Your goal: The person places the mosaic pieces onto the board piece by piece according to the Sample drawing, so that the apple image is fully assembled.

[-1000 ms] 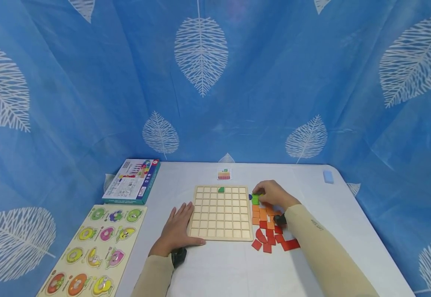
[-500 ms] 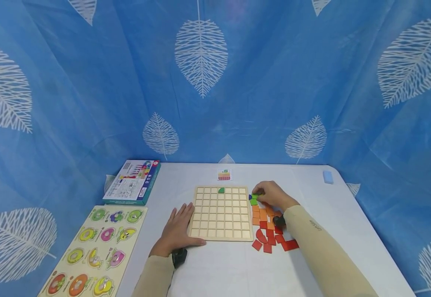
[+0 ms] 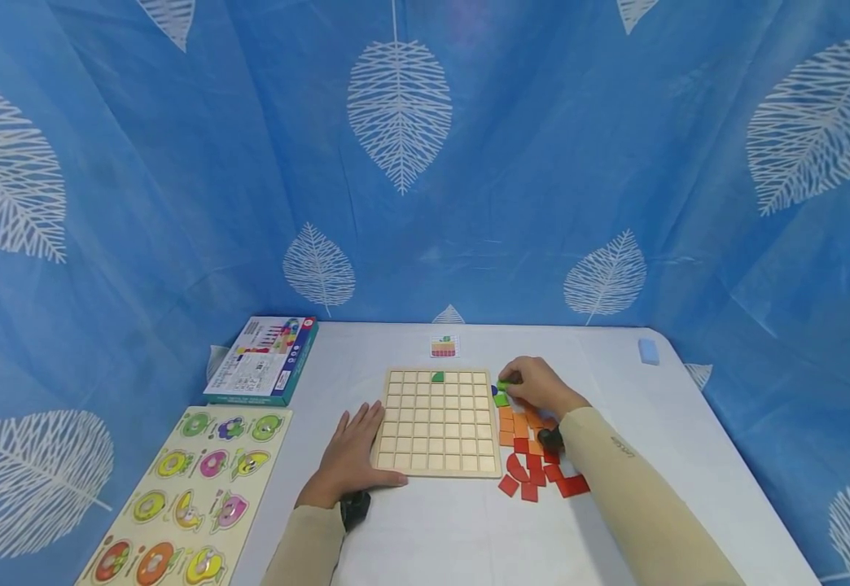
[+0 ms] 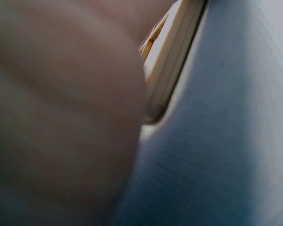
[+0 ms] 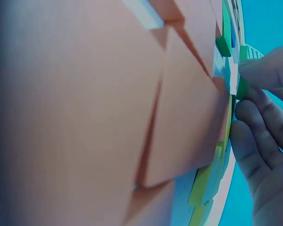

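In the head view a wooden grid board (image 3: 435, 471) lies flat, with one dark green quarter-round tile (image 3: 438, 377) in its top row. My left hand (image 3: 348, 452) rests along the board's left side, fingers straight and thumb by the lower left corner. That palm (image 4: 61, 117) fills much of the left wrist view beside the board's edge (image 4: 167, 70). Right of the board, my right hand (image 3: 538, 382) pinches a green tile (image 5: 242, 84) between thumb and fingers, standing on edge. A second green tile (image 3: 501, 400) lies just below it, and a blue piece (image 3: 494, 391) shows alongside.
Orange tiles (image 3: 520, 425) and red tiles (image 3: 535, 470) lie along the board's right side. Behind it stands a small picture card (image 3: 444, 347). A game box (image 3: 260, 358) and fruit puzzle board (image 3: 186, 488) occupy the left. One light blue block (image 3: 648, 352) sits far right.
My right fingers have drawn one green tile up off the other and tipped it. The lower green tile has turned slightly. My left hand stays put on the board's side.
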`<state>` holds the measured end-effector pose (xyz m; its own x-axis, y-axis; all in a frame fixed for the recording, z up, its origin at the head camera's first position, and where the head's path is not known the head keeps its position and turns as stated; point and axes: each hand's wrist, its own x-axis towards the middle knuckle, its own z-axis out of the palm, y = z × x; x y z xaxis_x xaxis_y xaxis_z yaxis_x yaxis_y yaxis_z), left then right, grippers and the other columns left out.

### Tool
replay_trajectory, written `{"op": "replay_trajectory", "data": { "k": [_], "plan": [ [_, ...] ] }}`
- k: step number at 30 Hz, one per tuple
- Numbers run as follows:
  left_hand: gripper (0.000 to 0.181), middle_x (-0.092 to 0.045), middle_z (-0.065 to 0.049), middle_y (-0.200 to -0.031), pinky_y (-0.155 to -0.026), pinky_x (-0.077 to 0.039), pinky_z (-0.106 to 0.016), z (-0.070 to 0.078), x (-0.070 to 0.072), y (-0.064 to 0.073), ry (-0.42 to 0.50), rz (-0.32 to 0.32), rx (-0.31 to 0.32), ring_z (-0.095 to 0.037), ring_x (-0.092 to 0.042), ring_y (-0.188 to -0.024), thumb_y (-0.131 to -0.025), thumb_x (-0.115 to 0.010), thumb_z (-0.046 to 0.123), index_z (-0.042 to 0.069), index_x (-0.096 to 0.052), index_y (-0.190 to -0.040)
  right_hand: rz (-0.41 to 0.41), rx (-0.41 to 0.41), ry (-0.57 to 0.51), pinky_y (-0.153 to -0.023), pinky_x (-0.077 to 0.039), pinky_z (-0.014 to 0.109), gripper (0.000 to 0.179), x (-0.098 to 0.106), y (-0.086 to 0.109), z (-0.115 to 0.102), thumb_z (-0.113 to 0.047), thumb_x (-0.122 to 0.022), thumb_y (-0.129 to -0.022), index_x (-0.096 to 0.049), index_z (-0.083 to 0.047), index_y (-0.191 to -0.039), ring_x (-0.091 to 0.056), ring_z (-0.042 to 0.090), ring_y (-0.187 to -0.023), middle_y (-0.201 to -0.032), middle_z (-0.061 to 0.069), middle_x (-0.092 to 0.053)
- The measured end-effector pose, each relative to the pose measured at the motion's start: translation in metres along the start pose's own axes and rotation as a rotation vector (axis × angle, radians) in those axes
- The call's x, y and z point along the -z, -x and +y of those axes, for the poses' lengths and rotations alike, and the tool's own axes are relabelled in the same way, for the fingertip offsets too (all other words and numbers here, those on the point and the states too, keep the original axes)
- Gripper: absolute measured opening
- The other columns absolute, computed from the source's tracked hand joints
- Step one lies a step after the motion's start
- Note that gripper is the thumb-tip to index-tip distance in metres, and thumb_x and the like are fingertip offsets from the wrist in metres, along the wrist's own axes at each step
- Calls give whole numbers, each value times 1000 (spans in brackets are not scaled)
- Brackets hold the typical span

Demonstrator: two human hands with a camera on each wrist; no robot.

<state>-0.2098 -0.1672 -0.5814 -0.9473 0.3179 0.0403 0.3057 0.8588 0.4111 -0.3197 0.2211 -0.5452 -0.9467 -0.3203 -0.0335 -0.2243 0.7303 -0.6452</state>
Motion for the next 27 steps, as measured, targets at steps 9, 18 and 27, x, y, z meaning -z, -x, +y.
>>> {"op": "replay_trajectory", "data": {
  "k": [9, 18, 27],
  "plan": [
    [143, -30, -10, -170, -126, -6, -55, -1, -1, -1, -6, -14, 7, -31, -18, -158, -58, -78, 88, 5, -33, -165, 8, 34, -20, -88, -59, 45, 15, -3, -3, -6, -4, -74, -96, -79, -6, -110, -67, 17, -91, -103, 2, -70],
    [144, -31, -10, -170, -126, -5, -55, -1, -2, -1, 13, -5, 16, -31, -18, -158, -57, -77, 89, 5, -34, -165, 1, 62, -34, -91, -58, 47, 13, -8, -15, -17, -6, -75, -97, -80, -7, -108, -67, 21, -99, -108, 4, -70],
    [143, -32, -10, -169, -126, -6, -55, -3, -3, -1, 0, 0, 7, -31, -19, -158, -57, -76, 90, 5, -34, -164, 5, 101, -56, -81, -60, 41, 14, -18, -22, -26, -3, -73, -99, -79, -5, -110, -68, 19, -93, -108, 5, -70]
  ]
}}
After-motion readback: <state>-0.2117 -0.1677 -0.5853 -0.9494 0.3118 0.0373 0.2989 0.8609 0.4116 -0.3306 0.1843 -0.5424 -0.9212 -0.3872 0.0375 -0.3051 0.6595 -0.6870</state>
